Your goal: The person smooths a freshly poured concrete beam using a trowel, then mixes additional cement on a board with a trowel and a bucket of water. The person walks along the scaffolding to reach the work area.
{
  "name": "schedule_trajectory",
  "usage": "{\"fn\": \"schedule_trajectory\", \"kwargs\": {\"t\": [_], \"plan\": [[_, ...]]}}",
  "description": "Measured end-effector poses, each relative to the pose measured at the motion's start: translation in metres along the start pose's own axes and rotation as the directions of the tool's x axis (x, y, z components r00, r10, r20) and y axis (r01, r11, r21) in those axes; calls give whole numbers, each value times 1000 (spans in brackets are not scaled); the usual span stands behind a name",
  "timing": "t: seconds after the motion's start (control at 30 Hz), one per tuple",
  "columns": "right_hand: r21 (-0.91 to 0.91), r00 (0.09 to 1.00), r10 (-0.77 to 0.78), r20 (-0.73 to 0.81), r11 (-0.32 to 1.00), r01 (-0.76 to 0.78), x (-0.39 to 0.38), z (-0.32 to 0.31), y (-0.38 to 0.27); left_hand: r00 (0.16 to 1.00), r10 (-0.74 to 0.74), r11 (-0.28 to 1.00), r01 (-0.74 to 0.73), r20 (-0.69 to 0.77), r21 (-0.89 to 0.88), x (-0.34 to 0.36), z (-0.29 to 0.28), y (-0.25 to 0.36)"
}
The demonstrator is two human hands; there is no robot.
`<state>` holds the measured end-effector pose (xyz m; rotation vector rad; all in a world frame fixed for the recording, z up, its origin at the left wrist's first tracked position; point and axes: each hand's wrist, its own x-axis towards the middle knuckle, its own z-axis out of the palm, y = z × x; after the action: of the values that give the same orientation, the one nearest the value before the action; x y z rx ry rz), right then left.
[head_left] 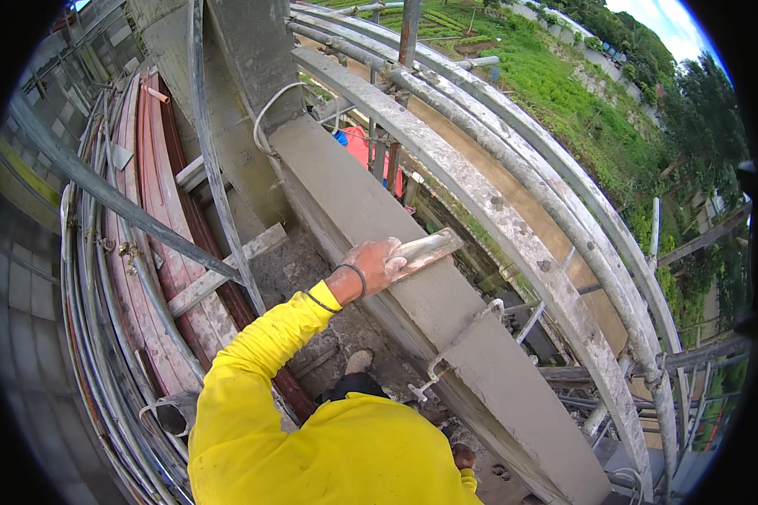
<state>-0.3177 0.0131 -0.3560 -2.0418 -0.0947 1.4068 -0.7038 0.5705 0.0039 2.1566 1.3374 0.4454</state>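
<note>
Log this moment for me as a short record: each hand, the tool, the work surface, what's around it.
Left hand: fingers closed on the flat hand tool
Flat hand tool: pale, smeared; appears to lie across the ledge's top
Right hand: low, beside the body; grip unclear
Ledge: long, grey, smooth-faced
Metal clamp: bent across the ledge, nearer the body than the tool
Left side: reddish boards, metal pipes
Beyond ledge: pale rail, green field
</note>
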Motion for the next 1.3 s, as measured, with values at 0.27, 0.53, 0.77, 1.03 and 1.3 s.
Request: {"fn": "schedule_trajectory", "kwargs": {"t": [0.27,0.53,0.77,1.03,1.3], "plan": [[152,990,68,-126,987,-49,17,-57,64,908,-199,941,282,-369,186,41,-43,-72],[61,982,190,15,980,-190,11,-53,141,986,-38,981,68,-163,183,-20,41,31],[57,987,163,3,985,-162,2,-39,137,989,117,972,-96,-88,214,-65,71,89],[74,956,61,-288,996,-41,-3,-30,91,948,-119,937,205,-295,282,-34,18,26],[-107,953,-75,-295,993,45,32,2,175,980,149,924,-184,-129,-334,-97,68,139]]}}
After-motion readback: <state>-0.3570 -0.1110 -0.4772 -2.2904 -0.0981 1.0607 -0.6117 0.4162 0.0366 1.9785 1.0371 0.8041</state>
